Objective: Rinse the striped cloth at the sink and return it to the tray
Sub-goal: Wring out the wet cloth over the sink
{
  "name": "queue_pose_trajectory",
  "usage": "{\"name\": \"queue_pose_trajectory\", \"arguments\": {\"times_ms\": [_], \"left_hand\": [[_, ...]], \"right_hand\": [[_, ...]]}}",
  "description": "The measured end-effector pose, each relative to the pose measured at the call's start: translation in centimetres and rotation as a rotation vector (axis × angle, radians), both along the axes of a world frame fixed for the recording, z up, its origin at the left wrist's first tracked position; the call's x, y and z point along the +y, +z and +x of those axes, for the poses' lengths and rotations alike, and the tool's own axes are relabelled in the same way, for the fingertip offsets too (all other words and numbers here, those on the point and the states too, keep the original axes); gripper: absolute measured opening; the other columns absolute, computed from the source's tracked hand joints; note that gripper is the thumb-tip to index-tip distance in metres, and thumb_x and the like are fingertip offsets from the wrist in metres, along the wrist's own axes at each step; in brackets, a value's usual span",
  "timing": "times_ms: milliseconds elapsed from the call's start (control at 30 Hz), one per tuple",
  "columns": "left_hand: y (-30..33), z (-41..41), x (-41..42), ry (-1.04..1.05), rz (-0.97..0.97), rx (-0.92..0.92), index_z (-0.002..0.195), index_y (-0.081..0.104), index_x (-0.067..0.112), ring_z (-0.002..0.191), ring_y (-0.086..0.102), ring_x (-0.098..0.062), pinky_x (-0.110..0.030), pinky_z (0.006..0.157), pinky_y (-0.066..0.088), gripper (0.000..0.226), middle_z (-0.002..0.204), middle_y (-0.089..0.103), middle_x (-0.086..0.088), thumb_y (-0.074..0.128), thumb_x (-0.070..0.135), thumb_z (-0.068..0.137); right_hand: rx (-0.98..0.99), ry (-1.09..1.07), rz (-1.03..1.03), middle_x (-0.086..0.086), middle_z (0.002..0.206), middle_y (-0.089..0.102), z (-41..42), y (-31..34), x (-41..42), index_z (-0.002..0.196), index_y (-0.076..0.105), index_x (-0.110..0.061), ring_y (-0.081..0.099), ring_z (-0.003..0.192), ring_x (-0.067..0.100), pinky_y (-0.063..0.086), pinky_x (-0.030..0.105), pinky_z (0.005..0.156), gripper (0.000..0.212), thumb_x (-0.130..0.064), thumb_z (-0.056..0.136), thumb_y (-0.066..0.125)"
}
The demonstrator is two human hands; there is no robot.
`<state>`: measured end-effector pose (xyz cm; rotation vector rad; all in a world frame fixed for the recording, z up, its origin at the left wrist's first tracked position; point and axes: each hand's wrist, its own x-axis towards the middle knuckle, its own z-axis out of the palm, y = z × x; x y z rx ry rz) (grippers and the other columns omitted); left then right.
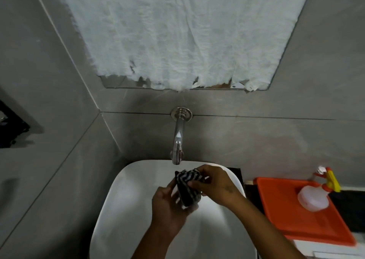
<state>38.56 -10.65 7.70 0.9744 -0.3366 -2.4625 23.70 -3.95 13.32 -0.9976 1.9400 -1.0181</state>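
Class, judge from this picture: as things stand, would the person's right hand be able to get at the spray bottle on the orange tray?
Probably not at once: the right hand is busy gripping the striped cloth with the left hand. Otherwise nothing blocks the way to the spray bottle on the orange tray.

Sink point(118, 209) cut off at 6 o'clock, striped cloth point(187, 187) partly hidden between both hands, black fixture point(11, 128) cropped at 9 o'clock, paper-covered mirror point(177, 31) cropped at 12 o'clock

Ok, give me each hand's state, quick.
Left hand: closed on the striped cloth, lower end.
Right hand: closed on the same cloth, upper end.
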Motion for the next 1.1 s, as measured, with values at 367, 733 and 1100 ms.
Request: {"name": "queue_pose_trajectory", "arguments": {"times_ms": [367, 733, 1100], "left_hand": [[0.5, -14.3, 1.3, -0.311, -0.353, -0.038, 0.115, 0.069, 0.002, 0.092, 0.071, -0.029, -0.036, 0.073, 0.06, 0.039, 0.108, 0.074, -0.019, 0.059, -0.006, 0.079], [-10.5, -36.8, 10.6, -1.012, -1.553, -0.573, 0.108, 0.069, 0.01, 0.106, 0.066, -0.026, -0.027, 0.085, 0.049, 0.03, 0.114, 0.072, -0.01, 0.07, 0.017, 0.079], [-20.3, -39.7, 11.8, -1.508, -2.056, -0.68, 0.121, 0.06, 0.015, 0.116, 0.059, -0.033, -0.046, 0.098, 0.048, 0.035, 0.129, 0.062, -0.01, 0.06, 0.026, 0.087]], "right_hand": [[-0.355, -0.532, -0.25, -0.001, 0.075, 0.075, -7.2, -2.8, 14.2, 0.095, 0.068, -0.017, 0.069, 0.066, 0.011, 0.053, 0.023, 0.051, 0.021, -0.014, 0.078, 0.079], [-0.498, -0.872, 0.122, 0.008, 0.078, 0.071, -18.6, -16.1, 21.2, 0.105, 0.067, -0.003, 0.067, 0.064, 0.022, 0.056, 0.029, 0.055, 0.018, -0.005, 0.087, 0.066], [-0.352, -0.586, 0.415, 0.021, 0.121, 0.065, -23.3, -24.6, 21.2, 0.122, 0.058, -0.001, 0.063, 0.113, 0.032, 0.053, 0.042, 0.098, 0.031, -0.014, 0.093, 0.06]]}}
